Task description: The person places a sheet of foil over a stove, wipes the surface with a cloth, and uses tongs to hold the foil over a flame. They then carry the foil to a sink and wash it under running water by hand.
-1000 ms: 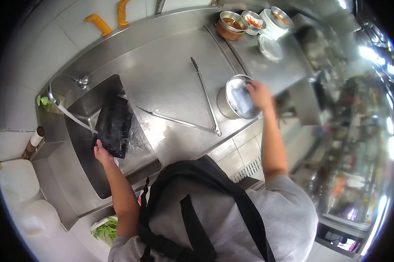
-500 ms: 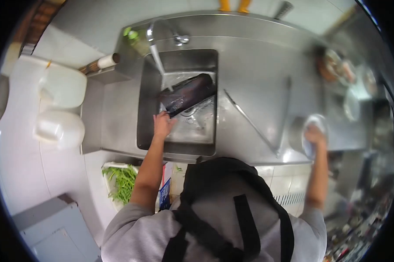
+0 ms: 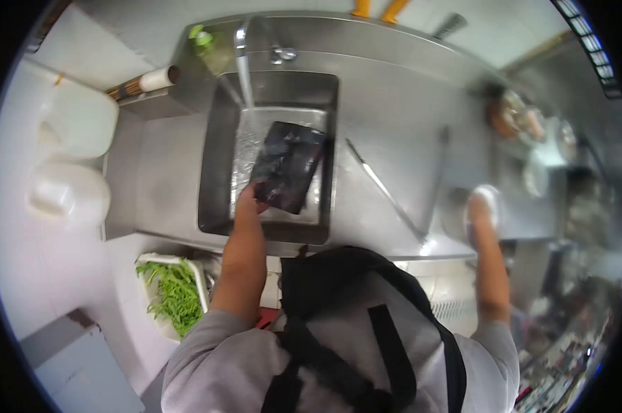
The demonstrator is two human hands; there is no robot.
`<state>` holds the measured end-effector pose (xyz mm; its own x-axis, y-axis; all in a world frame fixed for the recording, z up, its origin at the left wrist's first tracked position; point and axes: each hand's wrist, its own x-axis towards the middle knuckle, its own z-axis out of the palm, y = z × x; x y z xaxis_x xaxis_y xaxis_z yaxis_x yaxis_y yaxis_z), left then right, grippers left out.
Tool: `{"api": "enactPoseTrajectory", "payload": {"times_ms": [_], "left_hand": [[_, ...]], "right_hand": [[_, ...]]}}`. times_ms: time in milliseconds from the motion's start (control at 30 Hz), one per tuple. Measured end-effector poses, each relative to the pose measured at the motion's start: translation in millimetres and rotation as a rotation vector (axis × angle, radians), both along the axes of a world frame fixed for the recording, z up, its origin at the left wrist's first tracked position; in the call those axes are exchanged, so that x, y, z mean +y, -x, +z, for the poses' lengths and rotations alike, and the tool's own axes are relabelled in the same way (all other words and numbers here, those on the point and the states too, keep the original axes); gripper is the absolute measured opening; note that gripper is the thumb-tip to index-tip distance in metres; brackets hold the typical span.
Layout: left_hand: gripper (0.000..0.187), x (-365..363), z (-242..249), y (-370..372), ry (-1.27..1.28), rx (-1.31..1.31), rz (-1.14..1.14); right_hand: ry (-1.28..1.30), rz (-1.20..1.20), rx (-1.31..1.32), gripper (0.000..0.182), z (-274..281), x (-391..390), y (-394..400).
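Under the running faucet (image 3: pixel 241 51), a dark, flat, wet slab (image 3: pixel 288 165) is tilted over the steel sink basin (image 3: pixel 216 172). My left hand (image 3: pixel 247 200) grips its lower left corner, with some fingers hidden beneath it. Far to the right, my right hand (image 3: pixel 479 208) is at a white round item (image 3: pixel 492 199) on the counter's front edge. Motion blur smears its fingers, so I cannot make out whether they hold it.
A thin metal rod (image 3: pixel 383 186) lies on the steel counter (image 3: pixel 394 103). Bowls of food (image 3: pixel 514 113) stand at the back right. Green leaves (image 3: pixel 175 296) fill a white basket below left. White containers (image 3: pixel 70 193) and a green-topped bottle (image 3: pixel 204 43) are at left.
The dark slab has swung from a slanting position to a steeper one, showing its broad face, with my left hand on its lower corner. My right hand stays by the white round item.
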<state>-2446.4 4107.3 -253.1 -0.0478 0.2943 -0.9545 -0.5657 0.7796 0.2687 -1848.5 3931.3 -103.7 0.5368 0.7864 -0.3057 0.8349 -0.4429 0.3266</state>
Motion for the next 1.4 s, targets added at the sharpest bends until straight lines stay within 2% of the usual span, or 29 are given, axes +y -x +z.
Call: {"api": "enactPoseTrajectory", "payload": {"times_ms": [33, 67, 100, 133, 167, 200, 233, 267, 400, 467, 567, 600, 633, 700, 733, 833, 867, 900, 933, 967, 1000, 1033, 1100, 1133, 1233, 1267, 1300, 1367, 1400], "left_hand": [[0.031, 6.3, -46.2, 9.6, -0.056, -0.221, 0.021], [0.021, 5.4, -46.8, 6.9, -0.06, -0.338, 0.037], [0.023, 12.5, -95.0, 17.5, -0.006, -0.117, 0.002], [0.025, 12.0, -87.5, 18.0, -0.137, -0.218, -0.121], [0.03, 11.7, -67.4, 7.6, -0.255, -0.006, -0.1], [0.036, 27.0, -73.7, 5.4, -0.166, 0.053, -0.048], [0.04, 24.1, -27.9, -13.6, -0.198, 0.235, -0.063], [0.038, 26.2, -28.2, -16.6, -0.295, 0.302, 0.006], [0.041, 15.8, 13.9, -32.6, -0.559, 0.434, -0.01], [0.041, 11.7, 18.2, -43.5, -0.588, 0.27, 0.02], [0.036, 18.5, 12.3, -42.1, -0.634, 0.22, -0.024], [0.036, 24.2, 15.6, -42.6, -0.642, 0.219, -0.041], [0.034, 29.3, 21.3, -44.1, -0.687, 0.251, -0.053], [0.031, 41.4, 26.2, -39.9, -0.74, 0.283, -0.08], [0.03, 53.4, 25.8, -35.1, -0.724, 0.24, -0.061], [0.034, 72.9, 47.0, -43.8, -0.681, 0.245, -0.04], [0.037, 78.6, 53.7, -47.1, -0.648, 0.335, -0.019], [0.04, 83.4, 56.6, -47.1, -0.613, 0.426, 0.003], [0.044, 99.3, 34.6, -29.8, -0.625, 0.426, -0.033], [0.044, 101.1, 38.9, -28.2, -0.628, 0.423, -0.038], [0.042, 104.0, 43.2, -27.7, -0.632, 0.376, -0.078], [0.041, 108.9, 42.1, -23.8, -0.636, 0.332, -0.117], [0.036, 117.0, 35.7, -22.6, -0.659, 0.384, -0.105], [0.033, 117.8, 35.1, -22.7, -0.66, 0.367, -0.099], [0.031, 126.7, 25.9, -19.0, -0.663, 0.294, -0.101], [0.031, 130.4, 20.6, -15.3, -0.669, 0.283, -0.114], [0.03, 133.3, 14.6, -11.9, -0.675, 0.274, -0.127], [0.029, 127.8, 28.1, -16.5, -0.67, 0.275, -0.154], [0.028, 125.4, 36.5, -21.2, -0.663, 0.276, -0.181]], "right_hand": [[0.15, -0.115, -0.005, 0.023, 11.6, 10.3, 5.1], [0.0, 0.084, -0.07, 0.021, 6.7, -5.1, -2.1], [0.005, 0.056, -0.001, 0.021, 18.8, -5.8, 9.0], [-0.016, 0.033, 0.053, 0.019, 4.9, -12.0, 1.5], [0.028, 0.076, 0.152, 0.02, 10.2, -16.1, 3.3], [0.043, 0.051, 0.278, 0.02, -89.3, -34.9, -58.6], [0.001, -0.14, 0.349, 0.024, 36.5, -10.9, 25.3], [0.488, -0.026, 0.359, 0.031, -13.4, -1.7, -9.1], [0.345, -0.153, 0.348, 0.037, -14.4, -3.5, 3.2], [0.255, -0.244, 0.317, 0.038, -27.7, -6.3, -4.7], [0.229, -0.147, 0.321, 0.036, -49.1, -5.5, -13.3], [0.313, -0.071, 0.295, 0.034, 31.5, 6.7, 22.6], [0.306, -0.085, 0.302, 0.034, 44.6, 4.7, 34.7], [-0.035, -0.203, 0.283, 0.033, 52.1, -3.6, 46.0], [-0.145, -0.189, 0.278, 0.032, -18.6, -10.5, 10.5], [-0.121, -0.138, 0.348, 0.03, 31.1, -8.4, 19.2], [0.081, -0.045, 0.307, 0.035, 47.2, -2.1, 17.0], [0.081, -0.052, 0.31, 0.035, 55.1, -3.1, 15.2], [0.078, -0.02, 0.375, 0.039, 61.0, -4.9, 13.4], [0.071, 0.014, 0.436, 0.043, 64.0, -5.7, 8.9], [0.105, 0.032, 0.471, 0.057, 51.0, -4.7, -6.0], [0.102, 0.028, 0.467, 0.057, 45.8, -3.5, -11.3], [-0.026, -0.076, 0.615, 0.07, 37.0, -5.2, -21.8], [0.011, -0.192, 0.722, 0.081, 43.4, -8.3, -22.2], [0.144, -0.195, 0.661, 0.082, 53.3, 2.3, -11.2], [0.204, -0.343, 0.784, 0.085, 84.7, 6.6, 1.4], [0.202, -0.339, 0.781, 0.085, 84.3, 6.8, -1.3], [-0.013, -0.827, 1.174, 0.07, 73.1, 0.9, -10.3], [-0.099, -0.946, 1.468, 0.052, 61.1, -4.1, -26.5]]}}
